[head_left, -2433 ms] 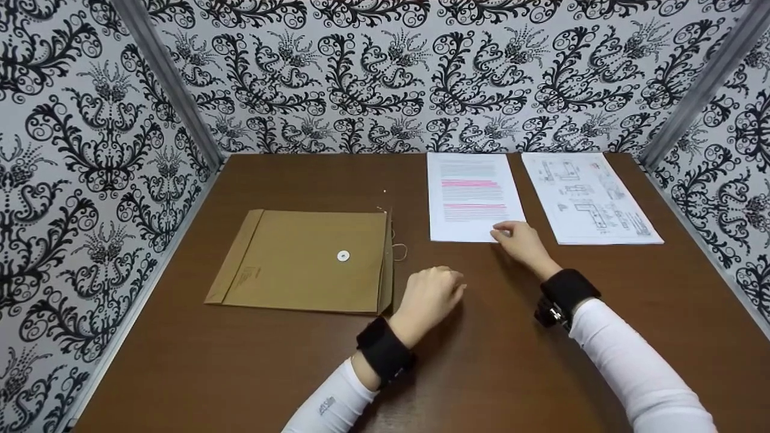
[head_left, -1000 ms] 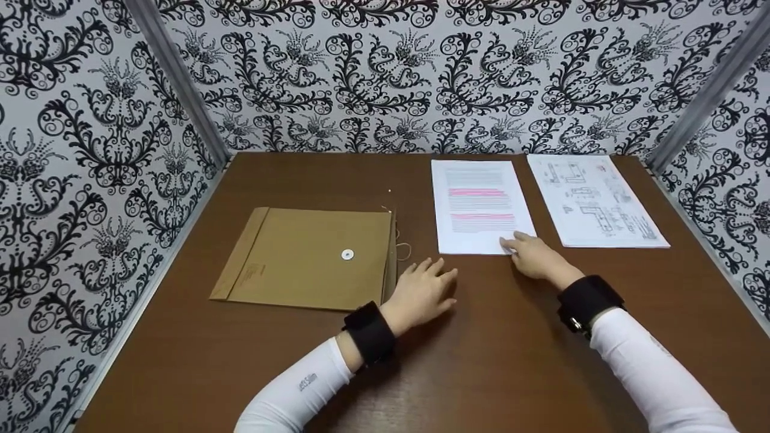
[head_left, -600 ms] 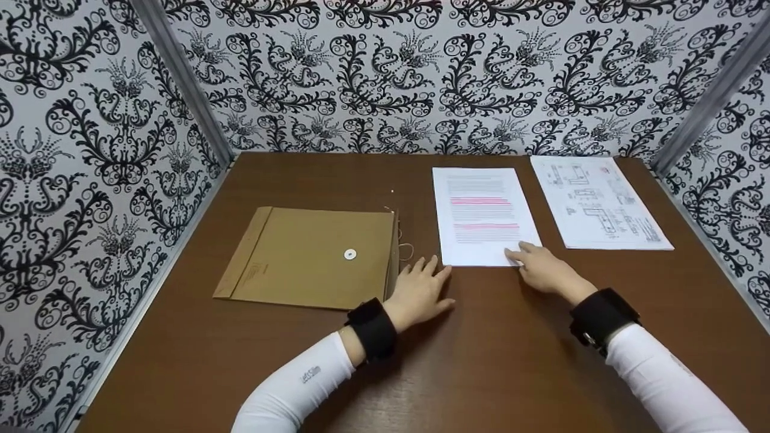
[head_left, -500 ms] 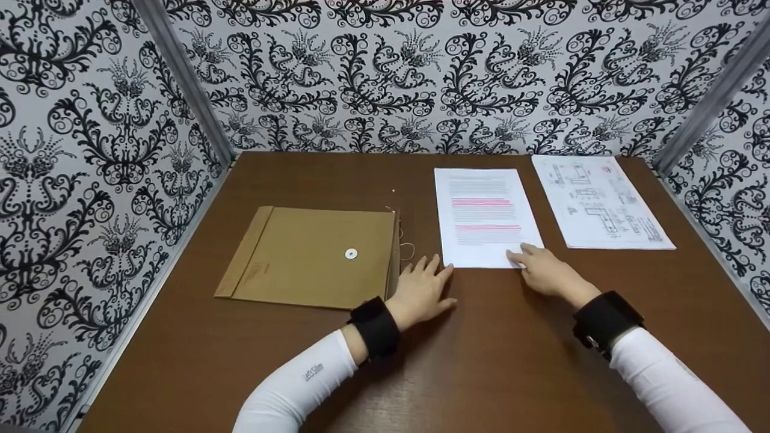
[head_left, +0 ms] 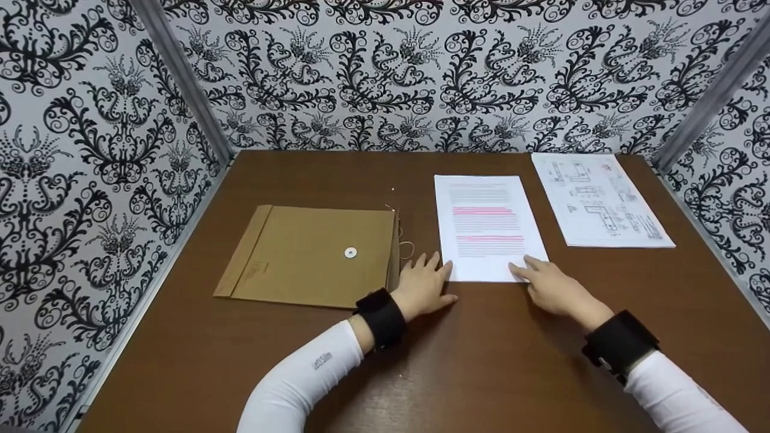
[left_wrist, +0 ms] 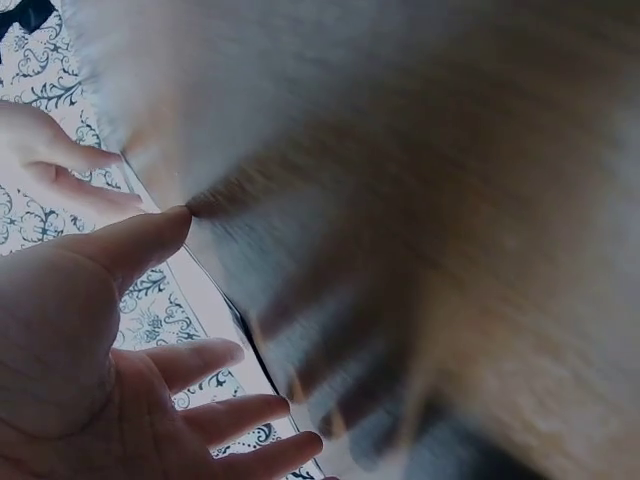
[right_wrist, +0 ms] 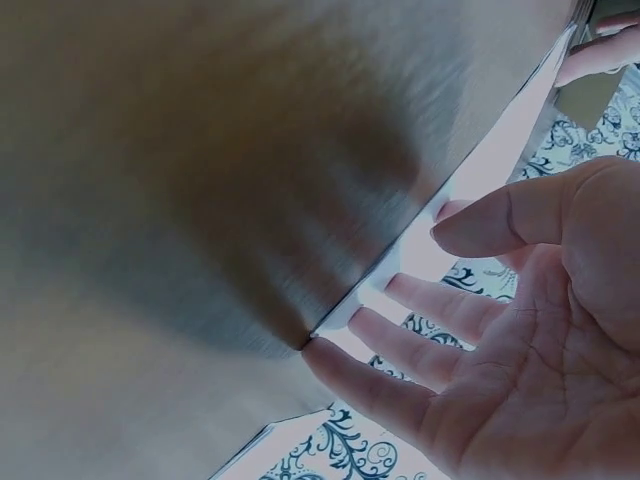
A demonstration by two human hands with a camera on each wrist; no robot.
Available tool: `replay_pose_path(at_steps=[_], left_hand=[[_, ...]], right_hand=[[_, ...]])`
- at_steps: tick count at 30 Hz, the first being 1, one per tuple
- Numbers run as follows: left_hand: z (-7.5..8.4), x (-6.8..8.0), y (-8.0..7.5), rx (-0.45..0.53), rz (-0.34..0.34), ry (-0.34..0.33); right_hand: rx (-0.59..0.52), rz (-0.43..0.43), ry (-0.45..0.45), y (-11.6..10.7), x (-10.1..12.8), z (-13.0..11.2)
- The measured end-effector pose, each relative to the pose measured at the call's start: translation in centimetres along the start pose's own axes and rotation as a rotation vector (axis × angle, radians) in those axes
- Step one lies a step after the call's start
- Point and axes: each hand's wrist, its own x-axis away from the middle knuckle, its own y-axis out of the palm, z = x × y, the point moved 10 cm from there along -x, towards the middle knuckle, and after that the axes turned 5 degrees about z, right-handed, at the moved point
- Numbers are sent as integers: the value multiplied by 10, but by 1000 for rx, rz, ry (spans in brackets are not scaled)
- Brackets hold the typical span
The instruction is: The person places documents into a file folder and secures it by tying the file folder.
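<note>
A stack of printed sheets [head_left: 485, 195] with pink highlighted lines lies right of the table's middle. My right hand [head_left: 556, 290] rests its fingertips on the stack's near right corner. In the right wrist view those fingers [right_wrist: 420, 345] stretch out over the paper edge, the thumb apart from it. Spread flat, my left hand [head_left: 421, 285] lies on the table at the near left corner of the stack, its index finger by the paper edge. Just left of that hand is a brown string-tie envelope [head_left: 307, 258] with a white button [head_left: 351, 253].
Another stack, of technical drawings [head_left: 601, 201], lies at the back right. A loop of string [head_left: 408, 249] sticks out from the envelope's right side. Patterned walls [head_left: 385, 72] close off the brown table [head_left: 469, 373] at the back and sides.
The highlighted stack has slid toward me under my right hand. My left hand has unfolded from a curled pose and spread out on the table, and the paper's corner has come up to it.
</note>
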Motion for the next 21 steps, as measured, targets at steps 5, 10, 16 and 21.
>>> replay_pose_path(at_steps=[5, 10, 16, 21], left_hand=[[0, -1, 1, 23, -26, -9], [1, -4, 0, 18, 10, 2], [2, -7, -1, 4, 33, 2], [3, -8, -1, 11, 26, 2]], right_hand=[[0, -19, -1, 2, 10, -5], [7, -26, -4, 2, 17, -11], [10, -19, -15, 2, 24, -17], [21, -3, -42, 2, 28, -19]])
